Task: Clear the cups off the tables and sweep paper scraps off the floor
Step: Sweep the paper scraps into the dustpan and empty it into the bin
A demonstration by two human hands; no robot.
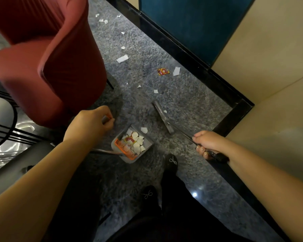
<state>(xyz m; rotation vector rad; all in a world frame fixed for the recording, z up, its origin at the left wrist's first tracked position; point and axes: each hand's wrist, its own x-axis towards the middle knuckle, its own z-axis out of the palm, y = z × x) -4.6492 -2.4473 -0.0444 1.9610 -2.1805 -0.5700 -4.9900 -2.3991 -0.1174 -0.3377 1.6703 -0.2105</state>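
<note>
Red chair (47, 55) cut off; broom head (163, 117) perhaps motion-blurred.

We see a dark red ribbed chair (47, 55), grey speckled floor (178, 102), white paper scraps (122, 58), a red and yellow wrapper (163, 71), a grey dustpan (148, 143) with orange comb teeth (124, 149), black skirting (182, 55), teal panel (199, 23), beige wall (269, 49), black shoes (171, 162).

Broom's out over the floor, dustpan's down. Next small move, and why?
Probably draw the broom head back toward the dustpan, taking the white scrap at its mouth in. The right hand grips the broom; the left hand grips the dustpan handle. More scraps lie beyond.
</note>
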